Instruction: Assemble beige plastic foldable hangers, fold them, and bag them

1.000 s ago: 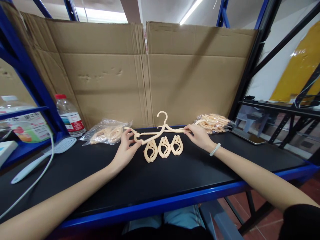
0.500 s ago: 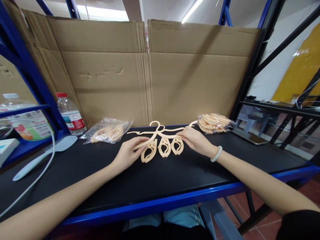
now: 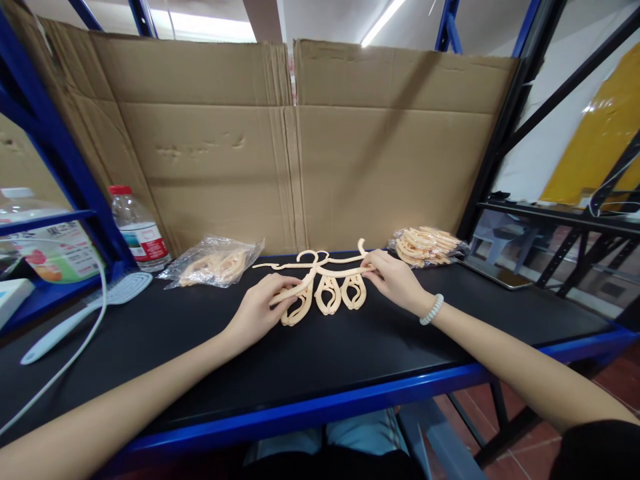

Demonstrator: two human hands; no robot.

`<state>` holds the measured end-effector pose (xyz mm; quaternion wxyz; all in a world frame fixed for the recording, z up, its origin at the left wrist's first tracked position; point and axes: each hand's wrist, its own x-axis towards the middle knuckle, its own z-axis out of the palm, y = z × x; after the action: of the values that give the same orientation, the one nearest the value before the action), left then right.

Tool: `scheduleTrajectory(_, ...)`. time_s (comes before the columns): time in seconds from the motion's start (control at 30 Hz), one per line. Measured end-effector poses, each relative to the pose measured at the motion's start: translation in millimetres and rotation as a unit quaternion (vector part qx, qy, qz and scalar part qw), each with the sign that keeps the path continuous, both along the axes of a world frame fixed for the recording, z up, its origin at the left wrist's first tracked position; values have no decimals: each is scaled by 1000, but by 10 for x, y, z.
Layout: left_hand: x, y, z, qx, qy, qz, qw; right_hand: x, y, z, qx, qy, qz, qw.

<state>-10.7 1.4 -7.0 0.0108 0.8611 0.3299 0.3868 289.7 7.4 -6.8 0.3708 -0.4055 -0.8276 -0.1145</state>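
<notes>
My left hand (image 3: 260, 308) pinches the left arm of an unfolded beige folding hanger (image 3: 340, 273). My right hand (image 3: 396, 275) grips the same hanger near the end of its other arm. The hanger's hook leans away from me. Just behind it a second unfolded beige hanger (image 3: 285, 266) lies on the black table, its middle partly covered. In front, three folded hangers (image 3: 329, 310) rest in a row between my hands. The leftmost one is close to my left fingertips and partly hidden by the held hanger.
Clear plastic bags of beige hangers lie at the back, one left (image 3: 215, 263), one right (image 3: 427, 247). A red-capped bottle (image 3: 143, 233), a pale blue fly swatter (image 3: 120, 291) and a white cable (image 3: 103, 293) are at left. A flat dark tablet-like object (image 3: 493, 273) lies at right. Cardboard (image 3: 210, 147) walls the back.
The held hanger's hook has tipped lower, away from me. The rear hanger's right end now points upward beside my right hand. Both hands keep their hold with little movement.
</notes>
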Motion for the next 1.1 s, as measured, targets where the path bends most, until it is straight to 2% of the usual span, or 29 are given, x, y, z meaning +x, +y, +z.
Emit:
scheduleTrajectory(0.13,-21,37,-26,6,9,9,1000,-39,-4,-1,-28,49,97,994)
scheduleTrajectory(0.27,-38,44,-40,6,22,6,1000,-60,-6,-14,-142,133,157,968)
scheduleTrajectory(0.33,-38,35,-35,6,29,3,1000,-55,4,-22,-196,163,168,952)
scheduleTrajectory(0.43,-28,16,-17,-1,30,-4,1000,-24,42,-29,-238,197,176,935)
scheduleTrajectory(0.57,-8,-2,13,-37,2,-20,999,23,108,-28,-249,226,174,926)
scheduleTrajectory(0.67,-5,3,34,-79,-45,-4,996,29,130,-23,-263,263,175,912)
scheduleTrajectory(0.73,-8,18,38,-134,-87,11,987,21,129,-21,-272,298,185,896)
scheduleTrajectory(0.83,-7,46,18,-244,-180,4,953,7,122,-20,-285,350,215,866)
scheduleTrajectory(0.93,1,61,-10,-340,-293,-40,893,0,113,-15,-301,392,234,837)
scheduleTrajectory(1.0,8,55,-11,-383,-349,-60,853,-4,102,-6,-313,411,244,821)
scheduleTrajectory(1.1,20,24,20,-409,-394,-77,819,-12,76,11,-325,428,254,804)
